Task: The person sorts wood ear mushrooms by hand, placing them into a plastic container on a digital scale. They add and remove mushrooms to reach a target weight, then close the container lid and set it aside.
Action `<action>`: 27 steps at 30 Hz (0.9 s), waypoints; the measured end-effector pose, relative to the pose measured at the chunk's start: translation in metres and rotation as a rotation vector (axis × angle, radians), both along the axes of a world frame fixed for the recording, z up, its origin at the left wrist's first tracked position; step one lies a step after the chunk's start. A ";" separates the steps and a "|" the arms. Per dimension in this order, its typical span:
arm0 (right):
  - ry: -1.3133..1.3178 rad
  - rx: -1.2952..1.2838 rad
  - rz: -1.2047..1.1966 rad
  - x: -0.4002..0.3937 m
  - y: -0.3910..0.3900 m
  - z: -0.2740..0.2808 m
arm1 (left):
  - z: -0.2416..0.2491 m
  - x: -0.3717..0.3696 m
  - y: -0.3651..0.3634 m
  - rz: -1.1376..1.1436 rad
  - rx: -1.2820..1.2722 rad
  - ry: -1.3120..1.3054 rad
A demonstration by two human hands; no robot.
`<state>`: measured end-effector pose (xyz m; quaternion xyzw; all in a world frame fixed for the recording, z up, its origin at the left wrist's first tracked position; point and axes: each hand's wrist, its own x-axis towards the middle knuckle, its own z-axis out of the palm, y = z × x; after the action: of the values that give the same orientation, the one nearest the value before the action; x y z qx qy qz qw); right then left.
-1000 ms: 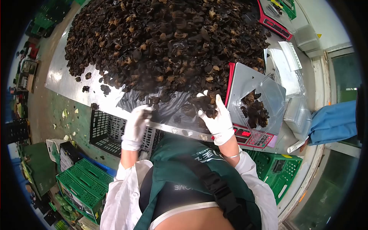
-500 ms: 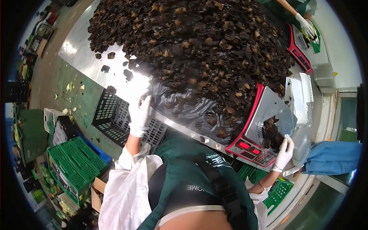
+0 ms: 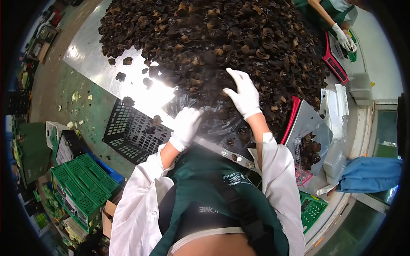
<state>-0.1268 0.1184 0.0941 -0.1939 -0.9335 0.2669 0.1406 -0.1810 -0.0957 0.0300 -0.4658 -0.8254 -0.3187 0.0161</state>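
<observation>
A big heap of dark dried mushrooms (image 3: pixel 213 38) covers the steel table (image 3: pixel 89 55). My right hand (image 3: pixel 243 94), in a white glove, lies flat with fingers spread on the near edge of the heap. My left hand (image 3: pixel 185 125), also gloved, rests on the black plastic sheet (image 3: pixel 218 123) at the table's front edge; its fingers are curled, and whether it holds anything cannot be made out. To the right stands a red scale (image 3: pixel 301 128) with a clear plastic box (image 3: pixel 314 147) partly filled with mushrooms.
A black crate (image 3: pixel 128 132) sits under the table's front, green crates (image 3: pixel 81 187) on the floor at left. Clear boxes (image 3: pixel 337 102) are stacked right of the scale. Another person's gloved hands (image 3: pixel 344 36) work at a second red scale (image 3: pixel 331 57) far right. A blue sleeve (image 3: pixel 369 175) reaches in.
My right hand left the box on the scale and moved up-left onto the heap. My left hand shifted right along the table's front edge onto the black sheet.
</observation>
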 end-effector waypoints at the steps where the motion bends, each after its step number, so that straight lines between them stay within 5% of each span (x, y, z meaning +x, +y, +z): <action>1: -0.061 0.136 0.016 -0.009 -0.003 -0.007 | -0.004 0.001 -0.004 -0.005 0.014 -0.017; 3: -0.214 0.180 0.009 -0.018 -0.010 -0.014 | -0.004 0.004 -0.011 0.008 0.001 -0.108; 9: 0.169 0.041 -0.011 0.012 0.000 -0.032 | -0.002 -0.015 -0.011 0.197 0.274 -0.312; 13: 0.323 -0.893 -0.304 0.023 0.005 -0.022 | -0.002 -0.035 0.015 0.247 0.203 -0.108; 18: 0.383 -1.149 -0.437 0.042 0.009 -0.014 | -0.008 -0.046 0.030 0.211 0.335 -0.208; 27: 0.356 -1.199 -0.383 0.051 -0.015 -0.028 | -0.010 -0.048 0.027 0.181 0.265 -0.281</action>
<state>-0.0760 0.1029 0.0662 -0.3543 -0.5342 0.7396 0.2053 -0.2290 -0.0683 0.0195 -0.3343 -0.8090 -0.4835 -0.0095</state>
